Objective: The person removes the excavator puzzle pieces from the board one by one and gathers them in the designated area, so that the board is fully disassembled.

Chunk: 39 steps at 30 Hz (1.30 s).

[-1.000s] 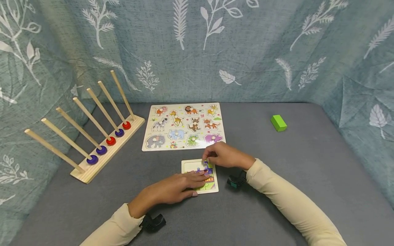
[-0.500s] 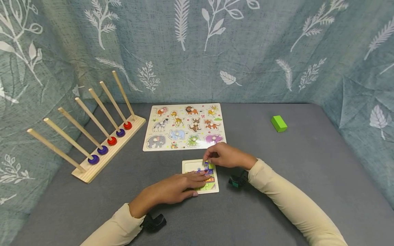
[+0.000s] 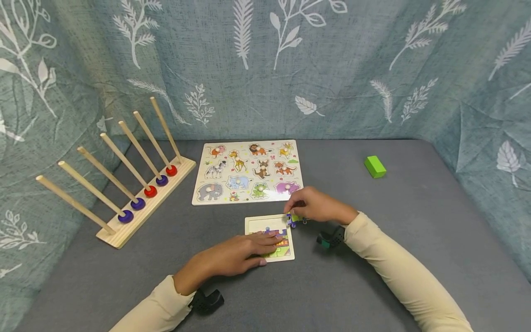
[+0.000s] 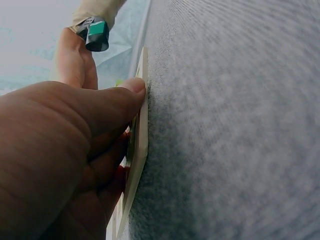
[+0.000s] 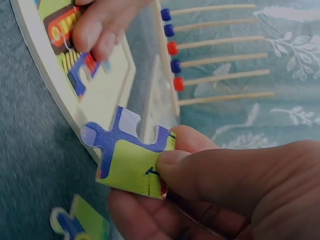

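Observation:
A small wooden jigsaw tray [image 3: 259, 222] lies on the table, its lower part filled with colourful pieces and its upper part bare. My left hand [image 3: 242, 253] rests on the tray with fingers extended across the pieces. In the left wrist view, the left thumb [image 4: 134, 85] touches the tray's edge. Just beyond the tray's upper right corner is my right hand [image 3: 315, 205], pinching a green and blue jigsaw piece [image 5: 132, 160] between thumb and fingers. Below it in the right wrist view lies a second jigsaw piece [image 5: 87, 222], partly cut off by the frame.
Behind the tray lies an animal peg puzzle board [image 3: 269, 186]. A wooden rack with upright pegs [image 3: 166, 189] and red and purple beads stands at the left. At the right back sits a green block [image 3: 375, 167]. A leaf-patterned curtain [image 3: 344, 92] hangs behind the table.
My right hand has moved right, carrying the jigsaw piece out of the tray's upper right corner, which now shows bare. My left hand has stayed in place.

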{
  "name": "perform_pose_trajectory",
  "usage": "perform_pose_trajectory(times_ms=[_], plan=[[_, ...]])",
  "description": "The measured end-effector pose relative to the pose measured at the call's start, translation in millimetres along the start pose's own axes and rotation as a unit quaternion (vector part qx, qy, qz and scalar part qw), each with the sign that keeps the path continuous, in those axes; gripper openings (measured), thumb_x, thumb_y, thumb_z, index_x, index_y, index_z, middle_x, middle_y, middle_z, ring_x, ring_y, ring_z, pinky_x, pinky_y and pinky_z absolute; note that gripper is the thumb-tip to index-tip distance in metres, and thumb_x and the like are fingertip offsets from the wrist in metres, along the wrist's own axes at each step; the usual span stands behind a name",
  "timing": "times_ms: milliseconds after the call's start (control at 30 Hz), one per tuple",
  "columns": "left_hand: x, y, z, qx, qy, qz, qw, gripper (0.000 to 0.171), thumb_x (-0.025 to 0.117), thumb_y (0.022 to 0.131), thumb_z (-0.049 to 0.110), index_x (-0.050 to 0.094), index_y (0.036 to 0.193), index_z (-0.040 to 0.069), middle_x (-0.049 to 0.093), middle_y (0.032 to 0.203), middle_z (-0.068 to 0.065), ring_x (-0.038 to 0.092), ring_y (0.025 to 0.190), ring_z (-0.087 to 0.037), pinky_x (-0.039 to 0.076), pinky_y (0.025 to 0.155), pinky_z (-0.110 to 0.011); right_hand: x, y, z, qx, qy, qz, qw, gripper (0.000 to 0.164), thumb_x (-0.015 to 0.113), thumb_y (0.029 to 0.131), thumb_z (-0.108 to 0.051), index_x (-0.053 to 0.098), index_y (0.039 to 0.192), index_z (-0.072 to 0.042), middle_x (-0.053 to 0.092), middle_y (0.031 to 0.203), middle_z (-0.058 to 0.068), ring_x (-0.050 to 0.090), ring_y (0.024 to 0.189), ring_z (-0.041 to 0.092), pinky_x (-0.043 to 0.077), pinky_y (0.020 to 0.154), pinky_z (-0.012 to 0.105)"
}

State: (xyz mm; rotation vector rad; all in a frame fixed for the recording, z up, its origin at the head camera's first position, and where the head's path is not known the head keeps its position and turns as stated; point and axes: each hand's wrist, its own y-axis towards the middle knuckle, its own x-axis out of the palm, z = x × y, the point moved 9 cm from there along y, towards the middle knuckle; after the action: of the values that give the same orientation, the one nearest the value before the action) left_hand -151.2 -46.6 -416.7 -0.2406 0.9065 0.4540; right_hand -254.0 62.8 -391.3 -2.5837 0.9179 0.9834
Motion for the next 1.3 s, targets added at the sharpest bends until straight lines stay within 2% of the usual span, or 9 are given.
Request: perform_pose_trajectory(times_ms=[300, 500, 767, 933, 1100, 1300], plan=[[-1.4, -0.2, -1.9, -0.007, 0.006, 0.003, 1.0000, 0.047, 0.060, 0.097, 0.011, 0.048, 0.143, 0.004, 0.040, 0.150, -0.003, 0.028, 0.142, -0.017, 0.025, 0.114, -0.037, -19.2, -10.6, 8.1, 0.019, -0.004, 0.011, 1.000, 0.017, 0.059, 0.092, 0.005, 0.074, 0.096, -0.001, 0.070, 0.093, 0.004, 0.058, 0.070, 0.009, 0.052, 0.067, 0.030], [-2.8, -0.6, -1.9, -0.009, 0.007, 0.004, 0.9999, 0.047, 0.060, 0.097, 0.010, 0.049, 0.142, 0.003, 0.041, 0.150, -0.004, 0.029, 0.142, -0.017, 0.024, 0.114, -0.037, -30.1, -21.1, 13.6, 0.020, -0.012, 0.021, 1.000, 0.017, 0.059, 0.091, 0.006, 0.074, 0.095, 0.000, 0.070, 0.094, 0.005, 0.062, 0.079, 0.012, 0.053, 0.072, 0.032], [-0.3, 3.2, -1.9, -0.018, 0.001, 0.000, 0.9998, 0.046, 0.060, 0.097, 0.009, 0.050, 0.142, 0.004, 0.041, 0.150, -0.003, 0.028, 0.142, -0.017, 0.025, 0.114, -0.037, -44.2, -38.0, 32.9, 0.072, -0.017, 0.028, 0.997, 0.018, 0.059, 0.091, 0.007, 0.074, 0.096, -0.001, 0.070, 0.096, 0.005, 0.060, 0.080, 0.014, 0.051, 0.070, 0.033], [3.1, 4.4, -1.9, -0.019, 0.008, -0.004, 0.9998, 0.047, 0.059, 0.097, 0.009, 0.049, 0.143, 0.004, 0.040, 0.151, -0.004, 0.029, 0.142, -0.018, 0.028, 0.113, -0.038, -48.9, -44.2, 41.1, 0.073, -0.036, 0.026, 0.996, 0.017, 0.060, 0.090, 0.007, 0.074, 0.095, 0.000, 0.071, 0.095, 0.005, 0.063, 0.083, 0.014, 0.052, 0.070, 0.032], [-0.6, 2.7, 0.9, -0.001, 0.017, 0.010, 0.9998, 0.046, 0.061, 0.096, 0.006, 0.051, 0.140, 0.001, 0.042, 0.149, -0.008, 0.031, 0.141, -0.022, 0.029, 0.112, -0.041, -53.3, -50.4, 46.6, 0.076, -0.036, 0.032, 0.996, 0.018, 0.059, 0.089, 0.008, 0.074, 0.095, 0.000, 0.070, 0.093, 0.005, 0.059, 0.074, 0.012, 0.050, 0.064, 0.030], [-1.0, 0.3, 2.0, -0.001, 0.014, 0.007, 0.9999, 0.045, 0.060, 0.096, 0.007, 0.051, 0.140, 0.001, 0.042, 0.149, -0.008, 0.032, 0.141, -0.023, 0.029, 0.112, -0.040, -57.8, -59.7, 54.6, 0.100, -0.039, 0.035, 0.994, 0.018, 0.059, 0.090, 0.008, 0.074, 0.095, 0.000, 0.070, 0.092, 0.005, 0.053, 0.067, 0.011, 0.047, 0.059, 0.028]])
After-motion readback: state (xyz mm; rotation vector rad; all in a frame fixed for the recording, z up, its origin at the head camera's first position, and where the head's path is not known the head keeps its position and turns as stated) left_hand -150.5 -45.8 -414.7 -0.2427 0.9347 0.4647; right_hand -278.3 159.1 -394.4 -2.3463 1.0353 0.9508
